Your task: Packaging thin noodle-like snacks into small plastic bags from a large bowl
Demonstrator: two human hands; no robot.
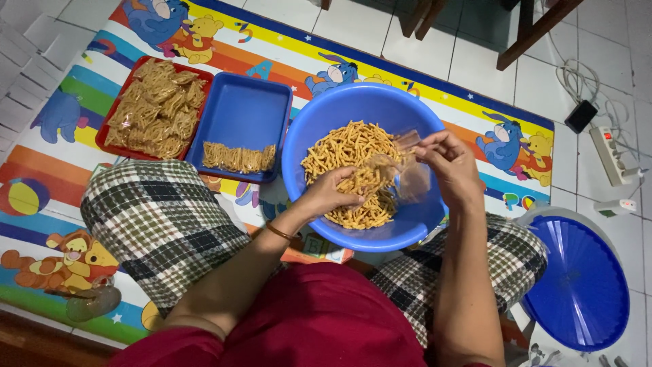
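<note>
A big blue bowl holds a heap of thin yellow snack sticks and rests between my knees. My left hand is closed around a handful of sticks at the mouth of a small clear plastic bag. My right hand pinches the bag's upper edge and holds it over the bowl. A blue tray to the left carries a row of filled bags. Further left, a red tray is piled with more filled bags.
I sit cross-legged on a colourful cartoon floor mat over white tiles. A round blue lid lies at the right. A power strip with cables and wooden chair legs stand beyond the mat. A crumpled clear bag lies bottom left.
</note>
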